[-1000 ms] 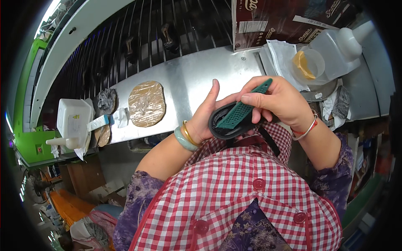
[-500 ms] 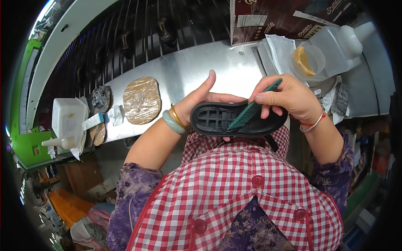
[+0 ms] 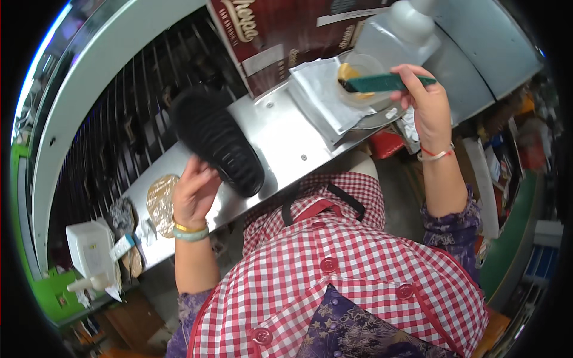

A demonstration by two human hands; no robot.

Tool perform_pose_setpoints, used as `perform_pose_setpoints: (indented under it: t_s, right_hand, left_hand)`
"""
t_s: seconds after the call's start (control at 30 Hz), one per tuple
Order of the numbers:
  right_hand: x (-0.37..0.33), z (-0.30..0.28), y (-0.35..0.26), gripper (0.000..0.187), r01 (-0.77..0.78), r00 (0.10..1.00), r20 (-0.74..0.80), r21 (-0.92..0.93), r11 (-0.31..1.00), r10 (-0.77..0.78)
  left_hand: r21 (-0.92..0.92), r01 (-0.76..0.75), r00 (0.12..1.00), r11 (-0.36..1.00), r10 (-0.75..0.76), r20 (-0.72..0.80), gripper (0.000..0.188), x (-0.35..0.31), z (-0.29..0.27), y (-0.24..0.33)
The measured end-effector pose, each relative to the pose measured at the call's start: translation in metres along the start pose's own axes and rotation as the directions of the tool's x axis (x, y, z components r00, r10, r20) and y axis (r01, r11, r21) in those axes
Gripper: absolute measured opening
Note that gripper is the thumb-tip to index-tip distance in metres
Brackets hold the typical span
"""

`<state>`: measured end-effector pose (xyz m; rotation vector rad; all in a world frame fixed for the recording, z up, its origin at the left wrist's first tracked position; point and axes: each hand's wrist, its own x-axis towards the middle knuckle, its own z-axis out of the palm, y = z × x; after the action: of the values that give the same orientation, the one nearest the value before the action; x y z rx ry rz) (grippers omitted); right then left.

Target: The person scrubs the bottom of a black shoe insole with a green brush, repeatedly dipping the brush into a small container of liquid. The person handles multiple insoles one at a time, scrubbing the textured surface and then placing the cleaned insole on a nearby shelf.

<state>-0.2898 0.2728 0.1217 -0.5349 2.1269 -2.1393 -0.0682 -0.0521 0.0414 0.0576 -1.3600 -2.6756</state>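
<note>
My left hand (image 3: pixel 194 194) is closed on one edge of a black shoe sole (image 3: pixel 222 143). The sole tilts over the metal ledge and the dark slatted belt, its ribbed face in sight and slightly blurred. Out to the right, my right hand (image 3: pixel 428 101) pinches a green-handled brush (image 3: pixel 385 83) between thumb and fingers. The brush's dark tip is at the mouth of a translucent plastic cup (image 3: pixel 365 63), which has a yellowish smear on it. Whether the tip touches anything inside is hidden.
A brown film-wrapped pad (image 3: pixel 162 206) lies on the metal ledge (image 3: pixel 286 140), with a white plastic bottle (image 3: pixel 89 247) farther left. Beyond the ledge runs the dark slatted belt (image 3: pixel 140 113). A maroon carton (image 3: pixel 280 36) and a large translucent jug (image 3: pixel 388 39) stand at the back.
My left hand has carried the sole left and forward and turned it over. My right hand has drawn the brush off the sole and over to the cup. The view has turned right.
</note>
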Motion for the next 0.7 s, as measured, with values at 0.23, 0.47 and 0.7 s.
perform_pose_setpoints:
  t_s: [0.23,0.47,0.7]
  right_hand:
    - [0.019,-0.017,0.035,0.025,-0.077,0.99,-0.133,-0.237,0.968,0.046]
    - [0.021,-0.021,0.044,0.028,-0.172,0.985,-0.063,-0.214,0.962,0.162]
    - [-0.024,0.025,0.03,0.026,-0.193,0.979,0.016,0.376,0.906,0.201]
  left_hand:
    - [-0.7,0.195,0.875,0.687,-0.445,-0.192,0.072,-0.04,0.019,-0.06]
    - [-0.648,0.287,0.854,0.706,-0.495,-0.161,0.063,-0.044,0.022,-0.077]
    - [-0.713,0.203,0.934,0.671,-0.351,-0.064,0.062,-0.011,0.049,-0.073]
